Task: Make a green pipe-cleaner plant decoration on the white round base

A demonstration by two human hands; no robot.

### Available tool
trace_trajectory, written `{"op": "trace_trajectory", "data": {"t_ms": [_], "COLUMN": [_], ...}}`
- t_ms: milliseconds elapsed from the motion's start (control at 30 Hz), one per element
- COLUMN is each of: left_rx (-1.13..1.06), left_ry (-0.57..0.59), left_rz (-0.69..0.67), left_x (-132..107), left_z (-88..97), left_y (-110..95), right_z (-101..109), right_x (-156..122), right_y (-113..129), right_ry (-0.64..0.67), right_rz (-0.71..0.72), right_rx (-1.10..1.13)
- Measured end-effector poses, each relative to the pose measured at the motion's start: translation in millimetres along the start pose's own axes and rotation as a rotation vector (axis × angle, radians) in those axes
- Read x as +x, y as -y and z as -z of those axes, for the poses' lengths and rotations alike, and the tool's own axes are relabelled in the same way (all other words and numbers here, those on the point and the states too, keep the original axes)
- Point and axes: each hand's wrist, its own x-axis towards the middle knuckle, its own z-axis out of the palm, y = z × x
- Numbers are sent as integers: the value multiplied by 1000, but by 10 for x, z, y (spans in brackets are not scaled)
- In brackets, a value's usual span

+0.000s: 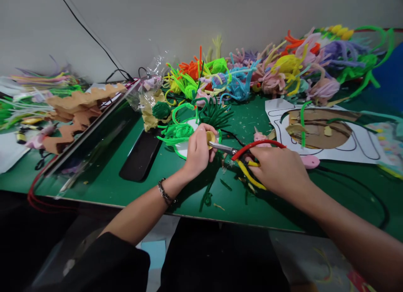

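Yellow piece (211, 136), one: pinched between the digits of the left grip (199, 149), above the green worktop (185, 198). Scissors (223, 147), one pair: red and yellow handles held in the right grip (281, 166); blades point left, tips at the yellow piece. Phone (140, 155), black: on the worktop, left of the left grip.

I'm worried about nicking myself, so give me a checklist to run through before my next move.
1. Right hand holding the scissors by the handles: ok.
2. Left hand holding the yellowish piece: ok.
3. Scissors well clear of the left hand: not ok, very close to it.
4. Scissors fully closed: cannot tell.
5. Phone apart from the scissors: ok.
6. Table free of scraps: not ok.
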Motion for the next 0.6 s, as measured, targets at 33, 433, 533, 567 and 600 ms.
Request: {"op": "trace_trajectory", "data": {"t_ms": [33, 433, 533, 567, 600], "left_rx": [-9, -77, -80, -81, -83], "left_ry": [-7, -30, -45, -51, -57], "left_rz": [-2, -29, -26, -19, -10], "left_x": [-1, -17, -15, -15, -15], "left_z": [1, -13, -17, -19, -20], "left_y": [2, 64, 67, 67, 66], "right_z": [-3, -38, -45, -48, -51], "right_x": [5, 52, 58, 59, 60], "right_y": [6, -5, -15, -18, -21], "right_ry": [8, 85, 87, 89, 90], "right_rz": [-4, 17, 20, 18, 15], "right_rx": [2, 62, 83, 88, 91]}}
